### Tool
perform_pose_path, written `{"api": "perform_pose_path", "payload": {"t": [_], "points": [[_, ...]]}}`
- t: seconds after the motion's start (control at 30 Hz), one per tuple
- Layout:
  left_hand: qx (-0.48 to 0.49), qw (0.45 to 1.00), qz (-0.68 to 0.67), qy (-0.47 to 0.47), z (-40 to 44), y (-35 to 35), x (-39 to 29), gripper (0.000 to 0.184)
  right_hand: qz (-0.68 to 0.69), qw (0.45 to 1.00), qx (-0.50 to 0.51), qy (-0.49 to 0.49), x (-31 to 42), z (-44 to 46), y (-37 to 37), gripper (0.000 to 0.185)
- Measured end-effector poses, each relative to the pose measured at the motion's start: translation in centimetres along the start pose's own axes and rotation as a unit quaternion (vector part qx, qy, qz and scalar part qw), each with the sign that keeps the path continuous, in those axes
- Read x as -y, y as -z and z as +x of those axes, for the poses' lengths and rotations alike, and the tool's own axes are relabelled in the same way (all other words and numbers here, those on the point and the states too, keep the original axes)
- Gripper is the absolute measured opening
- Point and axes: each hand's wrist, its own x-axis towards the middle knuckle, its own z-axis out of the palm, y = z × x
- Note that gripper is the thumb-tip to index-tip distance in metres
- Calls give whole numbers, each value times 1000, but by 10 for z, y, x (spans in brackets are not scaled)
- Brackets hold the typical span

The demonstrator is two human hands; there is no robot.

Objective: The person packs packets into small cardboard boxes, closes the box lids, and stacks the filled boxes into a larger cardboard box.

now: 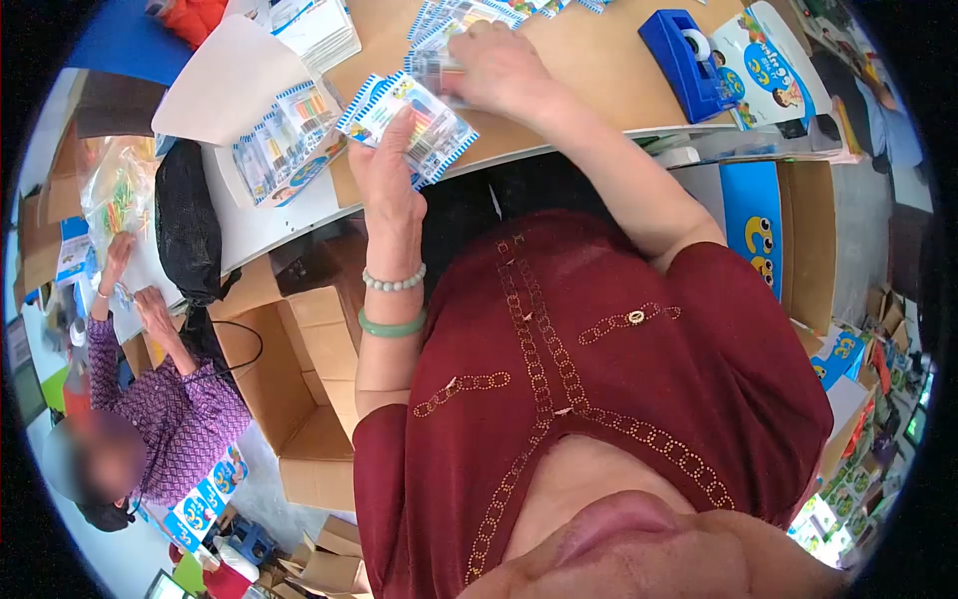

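Observation:
My left hand (387,168) is closed on a few small packets (414,125) with blue-and-white striped edges, the thumb pressed over the top one. Coloured sticks show through the clear part of that packet. Just beyond, my right hand (499,72) bends its fingers over another packet (431,72), which is slightly blurred, and seems to grip its edge. More of these packets (479,14) lie at the far side of the table. Left of my left hand, an open white box (225,85) has several similar packets (284,140) in it.
A blue tape dispenser (684,70) stands on the table (589,75) at right, beside a printed white box (783,70). White cards (317,35) are stacked at back left. Open cartons (289,379) stand below the edge. A co-worker (170,429) handles things at left.

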Motion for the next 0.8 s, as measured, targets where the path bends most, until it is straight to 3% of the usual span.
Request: {"api": "perform_pose_path", "payload": {"t": [0.07, 0.13, 0.2, 0.27, 0.3, 0.33, 0.37, 0.4, 0.5, 0.6, 0.7, 0.73, 0.8], "points": [[-7, 999, -25, -21, -1, -1, 1, 32, 14, 999, 31, -5, 9, 8, 10, 41], [-22, 999, -22, -13, 1, 6, 1, 33, 126, 977, 130, -112, 5, 11, 16, 44], [6, 1000, 6, 2, 1, 5, -1, 36, 116, 980, 129, -97, -5, 9, 11, 43], [7, 1000, 7, -2, 3, 3, -2, 34, 180, 979, 35, -87, -23, 0, 6, 47], [21, 1000, -1, -12, 5, 2, -1, 34, 268, 958, 57, -90, -39, -1, 1, 47], [34, 999, -11, -21, 7, 0, -1, 33, 265, 959, 59, -86, -42, -7, 11, 47], [31, 999, -15, -24, 9, -3, -1, 33, 443, 886, 92, -103, -44, -17, 23, 44], [34, 999, 1, -39, 10, -7, -2, 31, 605, 778, 121, -119, -42, -25, 32, 41], [74, 995, 49, -52, 22, -15, 7, 27, 640, 748, 117, -129, -14, -36, 15, 31], [74, 994, 59, -54, 24, -30, 5, 23, 560, 799, 104, -192, 5, -29, -8, 31], [72, 997, 13, 26, 19, -32, -6, 25, 490, 850, 87, -173, 28, -30, 31, 33], [81, 995, 64, -7, 15, -35, -10, 25, 491, 849, 82, -177, 30, -32, 22, 33], [95, 988, 114, -41, 12, -37, -11, 25, 360, 924, -22, -129, 35, -37, 3, 35]]}}
